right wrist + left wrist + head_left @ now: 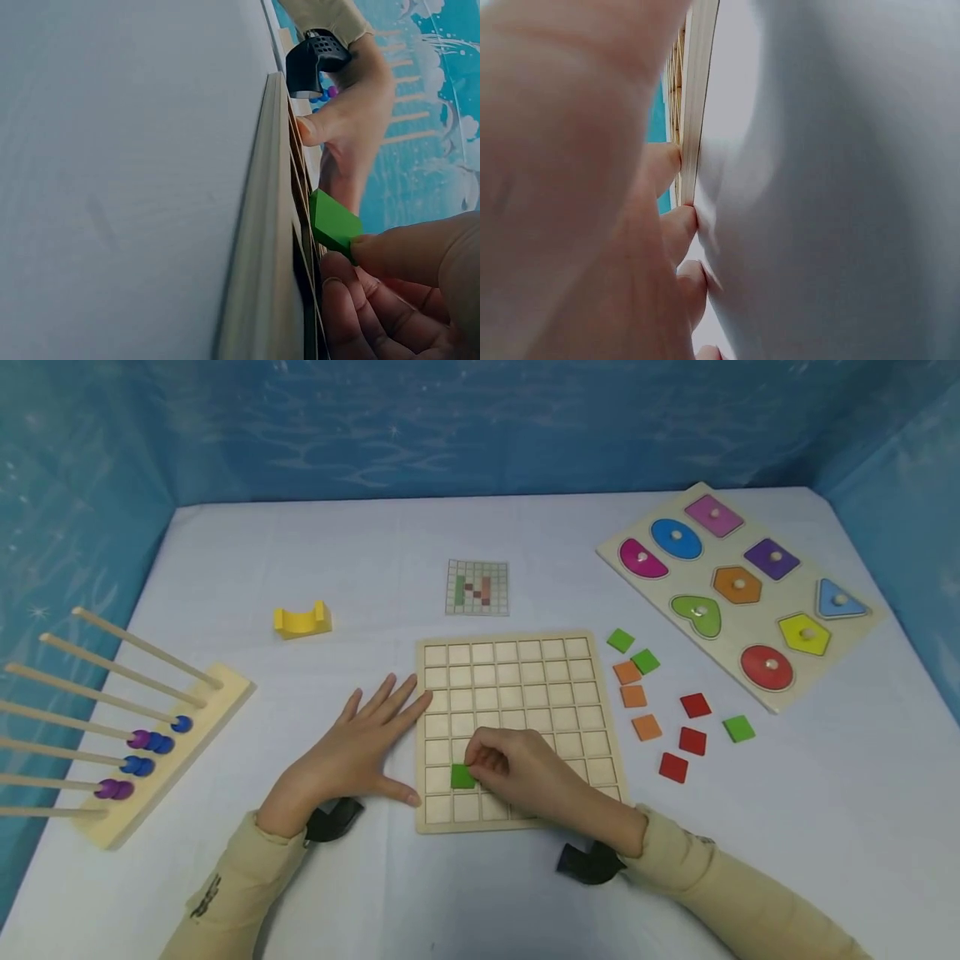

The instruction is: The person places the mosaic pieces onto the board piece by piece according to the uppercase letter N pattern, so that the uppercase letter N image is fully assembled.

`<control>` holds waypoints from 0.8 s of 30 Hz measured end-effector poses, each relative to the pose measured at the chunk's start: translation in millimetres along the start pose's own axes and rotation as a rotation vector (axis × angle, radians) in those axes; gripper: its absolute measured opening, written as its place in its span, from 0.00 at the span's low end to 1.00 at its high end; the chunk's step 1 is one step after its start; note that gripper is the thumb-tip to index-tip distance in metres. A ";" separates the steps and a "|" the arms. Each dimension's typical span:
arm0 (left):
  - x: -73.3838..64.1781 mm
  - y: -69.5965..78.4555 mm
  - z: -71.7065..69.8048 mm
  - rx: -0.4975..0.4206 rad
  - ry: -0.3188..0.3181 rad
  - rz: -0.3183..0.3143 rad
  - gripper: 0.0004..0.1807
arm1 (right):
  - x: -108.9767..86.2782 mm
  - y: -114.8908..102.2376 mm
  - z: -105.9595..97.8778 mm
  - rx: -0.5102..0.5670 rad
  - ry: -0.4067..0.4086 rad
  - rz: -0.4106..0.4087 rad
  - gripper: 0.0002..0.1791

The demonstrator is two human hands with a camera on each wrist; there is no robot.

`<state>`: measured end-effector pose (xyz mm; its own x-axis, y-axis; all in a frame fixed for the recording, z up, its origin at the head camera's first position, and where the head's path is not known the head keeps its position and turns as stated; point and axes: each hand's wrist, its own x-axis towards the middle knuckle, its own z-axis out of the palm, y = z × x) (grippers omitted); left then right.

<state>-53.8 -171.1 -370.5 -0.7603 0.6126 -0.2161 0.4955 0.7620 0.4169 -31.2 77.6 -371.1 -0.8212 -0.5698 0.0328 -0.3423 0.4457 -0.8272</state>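
A wooden grid board (517, 817) lies flat on the white table, with raised strips dividing it into square cells. My right hand (528, 772) pinches a green square tile (462, 777) between thumb and fingertips, over a cell near the board's lower left. In the right wrist view the green tile (335, 222) stands tilted, with one corner at the grid strips. Fingers spread, my left hand (360, 743) rests on the table and touches the board's left edge. The left wrist view has its fingertips against the board's side (699, 97).
Loose green (620, 640), orange (633, 696) and red tiles (695, 705) lie right of the board. Above it is a small pattern card (477, 587). A knobbed shape puzzle (678, 589) stands far right, a yellow block (302, 621) upper left, and a bead-peg rack (168, 747) at left.
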 end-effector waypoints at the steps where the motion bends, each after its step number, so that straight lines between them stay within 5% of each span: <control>1: 0.1 -0.3 0.5 0.003 0.004 0.000 0.69 | -0.1 -0.5 -0.7 -0.005 0.002 0.001 0.07; 19: 0.7 -1.8 1.6 0.001 0.004 -0.015 0.69 | -1.6 -2.9 -0.2 -0.073 -0.001 -0.027 0.11; 24: 0.8 -1.5 2.6 -0.004 0.008 -0.011 0.69 | -1.1 -3.4 -16.4 -0.104 0.065 -0.064 0.08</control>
<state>-54.1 -171.1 -373.6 -0.7689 0.6027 -0.2134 0.4856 0.7677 0.4182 -36.6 88.0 -359.1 -0.8226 -0.5552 0.1227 -0.4377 0.4806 -0.7599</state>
